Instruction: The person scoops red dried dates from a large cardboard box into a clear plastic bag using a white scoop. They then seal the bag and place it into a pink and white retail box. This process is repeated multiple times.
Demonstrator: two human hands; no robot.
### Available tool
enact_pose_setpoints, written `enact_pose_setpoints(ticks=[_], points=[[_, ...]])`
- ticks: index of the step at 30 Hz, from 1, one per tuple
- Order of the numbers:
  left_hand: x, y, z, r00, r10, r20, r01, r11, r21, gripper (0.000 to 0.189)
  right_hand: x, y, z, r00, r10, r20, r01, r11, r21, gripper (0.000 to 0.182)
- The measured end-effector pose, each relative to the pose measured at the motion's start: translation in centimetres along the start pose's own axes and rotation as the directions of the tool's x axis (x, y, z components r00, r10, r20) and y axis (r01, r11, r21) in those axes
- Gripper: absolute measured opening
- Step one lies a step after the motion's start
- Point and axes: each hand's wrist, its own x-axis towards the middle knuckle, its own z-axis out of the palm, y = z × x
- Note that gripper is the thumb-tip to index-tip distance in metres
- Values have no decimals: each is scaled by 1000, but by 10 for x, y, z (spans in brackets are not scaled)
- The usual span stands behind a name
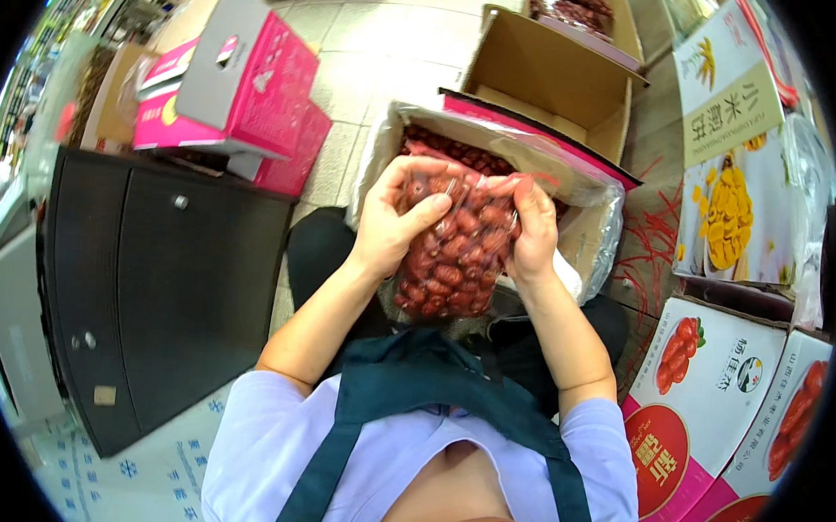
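A clear plastic bag of dried red jujubes hangs upright between my two hands above my lap. My left hand grips its upper left edge, thumb pressed on the front. At the upper right corner, my right hand pinches the gathered plastic. Red ribbon or tie strips show along the bag's top near the fingers. Just beyond stands an open cardboard box lined with clear plastic; loose dark red jujubes lie in it. The bag and my hands hide part of that box.
Behind the lined box is an open brown carton. Pink boxes stand at left beside a black cabinet. Printed cartons line the right side. Red strips are scattered on the floor there.
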Motion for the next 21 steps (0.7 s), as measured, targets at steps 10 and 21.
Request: enact_pose_setpoints(ticks=[10,21], points=[[-181,49,-79,888,222,-402,-113,954,278,19,-110,84,127,944,304,126,-310,950,26,41],[-210,44,-88,819,48,-572,-124,988,-96,25,-87,70,146,819,255,513,-61,929,-364,38]])
